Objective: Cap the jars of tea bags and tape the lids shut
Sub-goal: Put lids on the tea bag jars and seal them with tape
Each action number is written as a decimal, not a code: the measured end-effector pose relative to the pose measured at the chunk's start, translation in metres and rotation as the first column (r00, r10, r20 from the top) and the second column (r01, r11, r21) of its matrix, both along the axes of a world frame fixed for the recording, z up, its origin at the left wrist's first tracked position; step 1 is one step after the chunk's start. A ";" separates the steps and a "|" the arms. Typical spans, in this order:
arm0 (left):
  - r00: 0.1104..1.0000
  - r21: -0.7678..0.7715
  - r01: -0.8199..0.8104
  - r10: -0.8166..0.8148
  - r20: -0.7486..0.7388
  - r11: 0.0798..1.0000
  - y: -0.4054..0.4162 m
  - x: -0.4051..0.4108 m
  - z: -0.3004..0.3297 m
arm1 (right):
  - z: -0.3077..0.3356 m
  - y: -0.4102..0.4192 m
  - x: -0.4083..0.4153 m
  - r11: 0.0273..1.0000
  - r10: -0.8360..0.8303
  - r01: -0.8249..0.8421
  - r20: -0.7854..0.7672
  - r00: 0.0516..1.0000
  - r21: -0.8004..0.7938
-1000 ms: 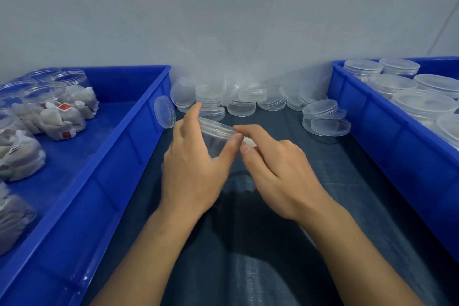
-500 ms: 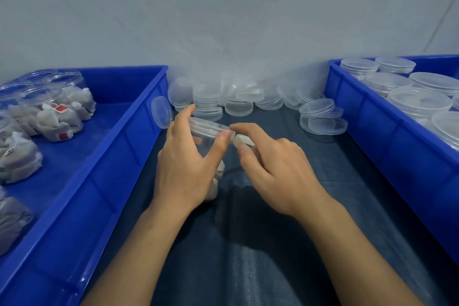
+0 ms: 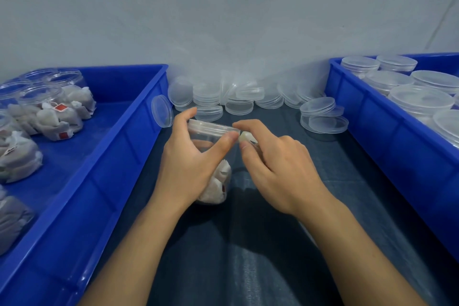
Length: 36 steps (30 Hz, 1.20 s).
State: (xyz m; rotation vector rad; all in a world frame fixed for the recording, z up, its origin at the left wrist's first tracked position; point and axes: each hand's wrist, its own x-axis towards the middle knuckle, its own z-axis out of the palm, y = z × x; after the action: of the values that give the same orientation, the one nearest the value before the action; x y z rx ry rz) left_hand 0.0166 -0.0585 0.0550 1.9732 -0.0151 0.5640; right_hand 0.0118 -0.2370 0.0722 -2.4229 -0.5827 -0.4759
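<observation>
A clear jar [image 3: 215, 181] with white tea bags at its bottom stands on the dark cloth in the middle, with a clear lid [image 3: 211, 127] on top. My left hand [image 3: 191, 159] grips the jar from the left, thumb on the lid's rim. My right hand [image 3: 273, 169] sits at the jar's right side and pinches a small pale piece [image 3: 246, 137], probably tape, between thumb and forefinger at the lid's edge. Much of the jar is hidden behind my left hand.
A blue bin [image 3: 119, 156] on the left holds open jars of tea bags [image 3: 49, 112]. A blue bin [image 3: 372, 131] on the right holds capped jars [image 3: 419, 102]. Loose clear lids [image 3: 238, 102] lie piled against the wall, with a few more [image 3: 323, 119] nearer the right bin.
Both hands and the jar have stayed almost in place. My right hand has kept its pinch at the lid's right edge and now shows the pale piece a bit more.
</observation>
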 end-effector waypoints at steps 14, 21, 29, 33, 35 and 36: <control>0.996 -0.019 0.090 -0.090 -0.006 0.996 0.009 0.002 -0.001 | -0.003 -0.002 0.004 0.999 -0.032 0.032 -0.022 0.999 0.024; 0.995 0.016 0.085 -0.084 -0.044 0.996 0.005 -0.001 0.000 | -0.008 -0.001 0.006 0.998 -0.044 0.044 -0.004 0.999 0.045; 0.999 0.022 0.013 -0.012 -0.044 1.000 0.003 0.000 0.002 | -0.008 -0.002 0.007 0.997 -0.005 0.008 -0.052 0.999 0.072; 0.996 0.003 0.054 -0.054 -0.067 0.999 0.006 0.001 0.003 | -0.005 -0.006 0.006 0.996 -0.029 0.032 -0.043 0.999 0.078; 0.995 0.013 0.061 -0.060 -0.075 0.998 0.006 0.001 0.003 | -0.005 -0.006 0.007 0.997 -0.053 0.055 -0.030 0.998 0.060; 0.995 0.017 0.064 -0.062 -0.080 0.998 0.007 0.001 0.004 | -0.005 -0.006 0.007 0.997 -0.061 0.063 -0.026 0.998 0.052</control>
State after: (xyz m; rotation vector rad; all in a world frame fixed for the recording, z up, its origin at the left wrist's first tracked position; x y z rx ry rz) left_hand 0.0178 -0.0519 0.0585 2.0056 -0.0333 0.4459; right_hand 0.0187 -0.2428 0.0670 -2.3984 -0.4796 -0.4807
